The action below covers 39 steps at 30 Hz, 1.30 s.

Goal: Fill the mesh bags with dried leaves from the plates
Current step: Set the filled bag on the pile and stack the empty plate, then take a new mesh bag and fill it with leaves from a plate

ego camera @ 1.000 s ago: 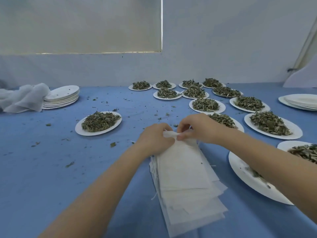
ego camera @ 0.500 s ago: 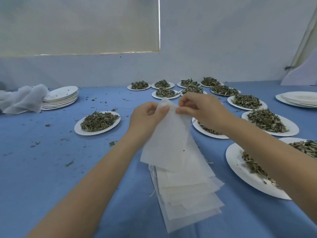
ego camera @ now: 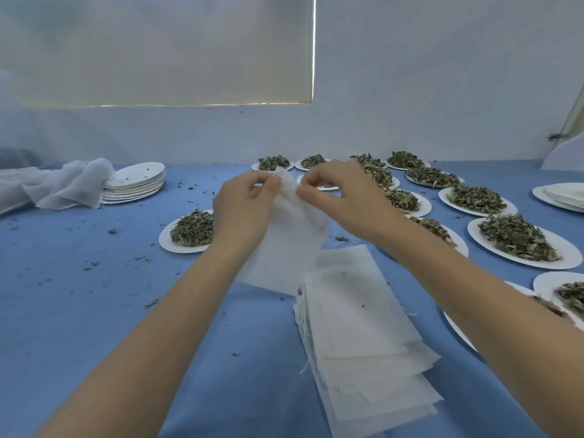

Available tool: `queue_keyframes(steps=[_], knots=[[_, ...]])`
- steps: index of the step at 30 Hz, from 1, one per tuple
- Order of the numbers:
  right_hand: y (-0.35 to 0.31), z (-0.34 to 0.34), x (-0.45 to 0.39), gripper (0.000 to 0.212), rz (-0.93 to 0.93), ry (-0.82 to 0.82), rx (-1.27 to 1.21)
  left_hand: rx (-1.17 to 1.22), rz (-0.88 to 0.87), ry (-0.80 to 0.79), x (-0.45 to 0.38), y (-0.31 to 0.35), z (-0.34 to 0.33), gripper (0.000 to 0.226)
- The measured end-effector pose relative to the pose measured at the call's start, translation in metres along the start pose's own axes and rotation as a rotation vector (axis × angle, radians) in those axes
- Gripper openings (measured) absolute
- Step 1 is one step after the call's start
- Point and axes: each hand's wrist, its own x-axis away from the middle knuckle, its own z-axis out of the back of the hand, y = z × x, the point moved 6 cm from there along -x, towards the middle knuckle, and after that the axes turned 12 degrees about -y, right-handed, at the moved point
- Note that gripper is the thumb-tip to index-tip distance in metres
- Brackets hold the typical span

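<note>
Blue tablecloth (ego camera: 94, 311) scattered with leaf crumbs, white wall behind. Left hand (ego camera: 243, 213) and right hand (ego camera: 344, 203) both pinch the top edge of one mesh bag (ego camera: 284, 248), lifted above the table. Stack of mesh bags (ego camera: 363, 343) lies just below it. Plates of dried leaves (ego camera: 518, 238) sit right and behind; one plate (ego camera: 189, 232) left. Empty plates (ego camera: 136, 184) far left beside a white cloth (ego camera: 69, 184).

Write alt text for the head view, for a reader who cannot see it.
Two hands, left and right, pinch the top edge of a mesh bag above a blue table. A bag stack lies below; plates of dried leaves stand around.
</note>
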Motion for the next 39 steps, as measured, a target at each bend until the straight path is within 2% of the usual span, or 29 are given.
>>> queue_keyframes(steps=[3,6,9,11,13,16,18,22,26,29,30,32,36,37,39], knots=[[-0.002,-0.013,-0.015,0.016,-0.058,-0.08,-0.061,-0.084,-0.054,-0.006,-0.007,-0.003,0.009,0.013],[-0.007,-0.023,-0.033,0.023,-0.056,-0.15,-0.081,-0.062,-0.07,-0.027,-0.014,-0.011,0.013,0.017],[-0.006,-0.025,-0.048,0.027,-0.142,-0.112,0.035,-0.049,-0.068,-0.023,-0.024,-0.02,0.017,0.017],[-0.01,-0.024,-0.058,0.031,-0.111,-0.067,0.16,-0.06,-0.086,-0.023,-0.032,-0.021,0.019,0.016],[-0.013,-0.023,-0.065,0.04,-0.062,-0.058,0.145,-0.08,-0.113,-0.023,-0.042,-0.018,0.018,0.014],[-0.008,-0.024,-0.075,0.045,-0.052,-0.098,-0.078,-0.087,-0.173,-0.002,-0.057,-0.011,0.019,0.022],[-0.001,-0.025,-0.082,0.04,-0.055,-0.117,-0.216,-0.077,-0.2,0.007,-0.066,-0.007,0.02,0.028],[0.01,-0.033,-0.094,0.04,-0.076,-0.168,-0.303,-0.06,-0.233,-0.024,-0.075,-0.008,0.019,0.027],[0.02,-0.056,-0.104,0.03,-0.118,-0.369,-0.534,-0.078,-0.241,-0.079,-0.081,-0.016,0.018,0.022],[0.019,-0.074,-0.104,0.031,-0.084,-0.553,-0.91,-0.127,-0.23,-0.063,-0.08,-0.022,0.018,0.014],[0.02,-0.077,-0.103,0.036,-0.096,-0.587,-1.006,-0.221,-0.251,-0.036,-0.078,-0.023,0.019,0.021],[0.024,-0.08,-0.102,0.048,-0.134,-0.627,-1.155,-0.384,-0.331,-0.072,-0.072,-0.022,0.016,0.051],[0.018,-0.081,-0.1,0.05,-0.077,-0.688,-1.457,-0.641,-0.423,-0.306,-0.063,-0.027,-0.011,0.106],[0.017,-0.082,-0.099,0.053,-0.067,-0.7,-1.51,-0.725,-0.427,-0.312,-0.063,-0.031,-0.015,0.108],[0.013,-0.085,-0.097,0.062,-0.061,-0.744,-1.601,-0.834,-0.479,-0.264,-0.063,-0.032,-0.018,0.093]])
